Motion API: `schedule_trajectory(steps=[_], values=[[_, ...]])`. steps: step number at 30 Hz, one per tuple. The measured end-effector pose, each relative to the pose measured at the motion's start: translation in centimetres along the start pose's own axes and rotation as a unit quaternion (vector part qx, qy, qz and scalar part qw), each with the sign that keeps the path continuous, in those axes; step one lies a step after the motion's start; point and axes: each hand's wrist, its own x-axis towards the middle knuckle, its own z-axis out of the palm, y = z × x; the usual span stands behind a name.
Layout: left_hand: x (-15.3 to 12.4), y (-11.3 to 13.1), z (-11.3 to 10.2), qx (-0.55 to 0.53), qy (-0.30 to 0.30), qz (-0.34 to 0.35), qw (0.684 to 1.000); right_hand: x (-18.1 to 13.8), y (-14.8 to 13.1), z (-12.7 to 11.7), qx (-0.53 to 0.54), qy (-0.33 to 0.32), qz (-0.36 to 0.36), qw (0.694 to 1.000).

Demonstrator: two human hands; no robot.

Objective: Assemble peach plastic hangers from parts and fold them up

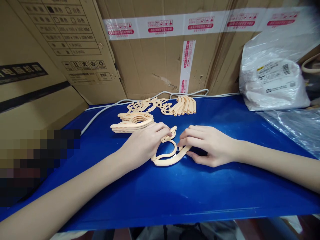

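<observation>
A beige curved plastic piece (168, 162), with a rounded loop in its middle, lies on the blue tabletop between my hands. My left hand (147, 140) is closed over its left side, and the fingertips rest by a small hooked part (173, 132) at the top. My right hand (208, 145) pinches the right end between thumb and fingers. Just behind my left hand sits a stack of similar beige pieces (132, 121). Farther back are a loose group of thin wavy beige parts (141, 105) and a row of short curved beige parts (185, 105).
Large cardboard boxes (150, 63) wall off the back and left of the blue table (200, 193). A white cable (110, 102) runs along the rear edge. At the right back stands a labelled white plastic bag (275, 83), with clear plastic wrap (295, 128) in front of it.
</observation>
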Motion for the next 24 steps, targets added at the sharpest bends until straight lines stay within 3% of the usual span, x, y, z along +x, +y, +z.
schedule_trajectory(steps=[7,19,24], values=[[-0.12,-0.03,0.16,0.029,0.020,-0.013,0.999,-0.07,0.15,0.15,-0.048,0.024,-0.004,0.999],[-0.37,-0.55,-0.16,0.036,-0.058,-0.029,0.997,-0.01,0.28,0.18,-0.084,0.030,0.035,0.995],[-0.34,-0.92,0.29,0.045,-0.024,0.003,0.999,-0.05,0.47,0.36,-0.095,0.033,0.064,0.993]])
